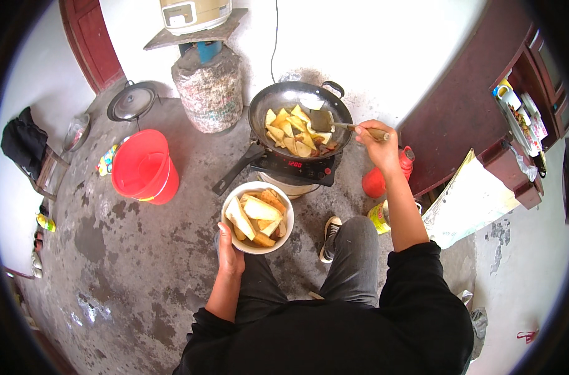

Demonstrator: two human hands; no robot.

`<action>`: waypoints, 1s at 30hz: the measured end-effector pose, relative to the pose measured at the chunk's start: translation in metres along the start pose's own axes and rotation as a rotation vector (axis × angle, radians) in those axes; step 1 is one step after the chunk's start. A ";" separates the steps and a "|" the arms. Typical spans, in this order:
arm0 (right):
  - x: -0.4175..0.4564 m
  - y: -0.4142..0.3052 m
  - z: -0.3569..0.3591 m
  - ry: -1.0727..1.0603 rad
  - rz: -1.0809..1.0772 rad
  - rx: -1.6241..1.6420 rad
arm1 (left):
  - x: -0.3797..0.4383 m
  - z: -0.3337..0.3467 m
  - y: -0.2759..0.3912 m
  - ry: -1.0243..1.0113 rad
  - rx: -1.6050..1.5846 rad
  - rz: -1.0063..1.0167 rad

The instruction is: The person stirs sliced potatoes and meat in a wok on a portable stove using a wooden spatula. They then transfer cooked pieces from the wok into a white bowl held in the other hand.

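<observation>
My left hand (230, 253) grips the rim and side of a white bowl (288, 233) piled with thick pale wedges (261, 208) that have browned faces. My right hand (379, 144) is closed around the wooden handle of a metal spatula (321, 121). Its blade rests among flat yellow-white pieces (287, 127) inside a dark wok (262, 96). The wok sits on a black induction cooker (308, 172) with a lit red display, and its long black handle (240, 168) points toward the bowl.
A red bucket (141, 164) and a lidded pan (132, 101) stand to the left. Behind is a wrapped gas cylinder (208, 89) beneath a shelf with a rice cooker (195, 16). Right of the wok are a red bottle (376, 180), a yellow can (379, 218) and a dark red cabinet (453, 108).
</observation>
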State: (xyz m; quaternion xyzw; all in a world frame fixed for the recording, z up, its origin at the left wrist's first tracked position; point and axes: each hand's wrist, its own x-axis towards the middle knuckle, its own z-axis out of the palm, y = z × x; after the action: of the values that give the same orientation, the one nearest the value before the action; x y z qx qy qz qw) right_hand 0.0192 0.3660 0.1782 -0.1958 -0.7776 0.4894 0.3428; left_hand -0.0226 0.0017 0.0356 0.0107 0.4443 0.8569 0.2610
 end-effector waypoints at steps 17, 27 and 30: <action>-0.016 -0.034 0.016 -0.094 -0.351 -0.318 | -0.001 0.005 0.003 0.024 -0.010 0.028; -0.020 -0.046 0.000 -0.001 -0.437 -0.382 | 0.001 0.000 0.001 -0.046 0.023 0.028; -0.023 -0.039 0.013 -0.054 -0.392 -0.216 | 0.001 -0.002 0.000 -0.049 0.017 0.018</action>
State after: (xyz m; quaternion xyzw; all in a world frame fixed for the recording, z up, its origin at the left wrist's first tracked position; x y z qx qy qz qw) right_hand 0.0272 0.3259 0.2021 -0.0634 -0.8577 0.3322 0.3873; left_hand -0.0241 0.0010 0.0346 0.0378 0.4450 0.8549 0.2641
